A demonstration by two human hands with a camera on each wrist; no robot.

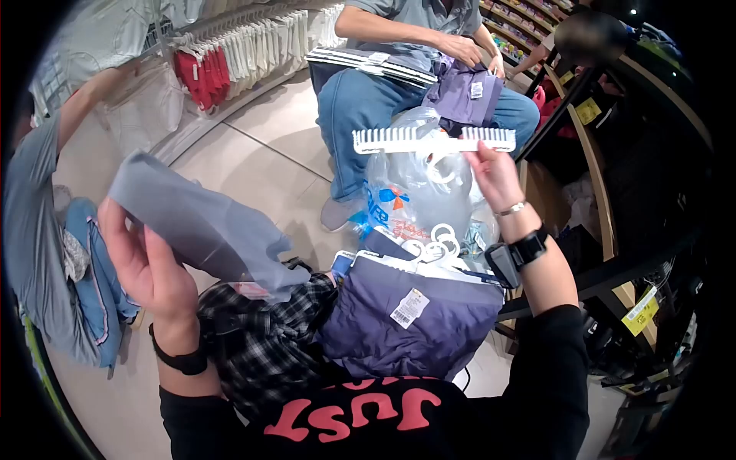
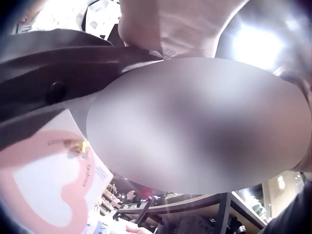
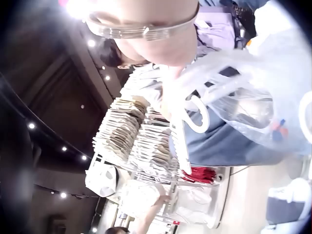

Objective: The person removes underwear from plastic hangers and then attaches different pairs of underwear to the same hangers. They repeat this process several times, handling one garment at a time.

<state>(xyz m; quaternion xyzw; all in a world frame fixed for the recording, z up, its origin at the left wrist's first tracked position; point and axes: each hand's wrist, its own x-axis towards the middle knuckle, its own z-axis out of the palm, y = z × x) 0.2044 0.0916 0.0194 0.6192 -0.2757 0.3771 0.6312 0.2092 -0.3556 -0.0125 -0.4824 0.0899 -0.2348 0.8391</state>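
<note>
My left hand (image 1: 157, 268) grips a grey garment (image 1: 207, 222) by one end and holds it up over my lap. A paper tag with a pink heart (image 2: 44, 180) hangs beside dark cloth in the left wrist view. Out in front, my right hand (image 1: 494, 176) pinches a white plastic hanger (image 1: 399, 141) near its right end. Comb-like teeth line both ends of this hanger, and its hook (image 3: 199, 117) shows in the right wrist view. Across my lap lie purple garments (image 1: 360, 310) with a white label, and several white hanger hooks (image 1: 441, 245) stick up from them.
Facing me, a seated person in jeans (image 1: 349, 115) handles a purple garment (image 1: 464, 96). A clear plastic bag (image 1: 418, 195) stands between us. Dark shelving (image 1: 586, 169) is close on the right. White and red clothes (image 1: 203, 77) hang at the back left, and another person's arm (image 1: 96, 88) reaches there.
</note>
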